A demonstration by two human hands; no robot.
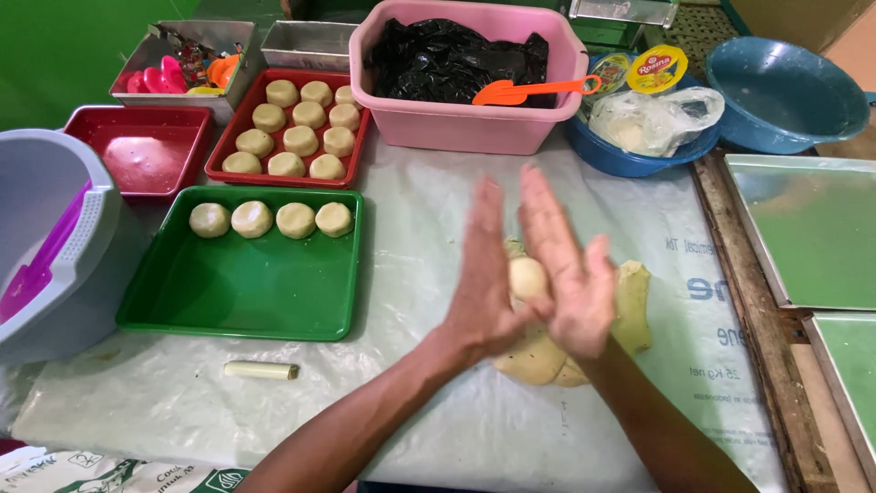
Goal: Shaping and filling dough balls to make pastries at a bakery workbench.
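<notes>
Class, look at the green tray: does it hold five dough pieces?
No. The green tray holds four round dough pieces, lined up in one row along its far edge.

A single head-worn camera looks steeply down and forward over the plastic-covered table [411,210], close enough that the person's forearms enter from the bottom edge and the left hand [482,292] and right hand [568,274] sit just right of centre. Taking the green tray [237,310] as landmark, the view reaches beyond it to the red tray [224,169] and pink tub [456,123] at the top, left of it to a grey bucket [64,265], and far right of it to metal pans [812,228] cut by the frame edge
</notes>
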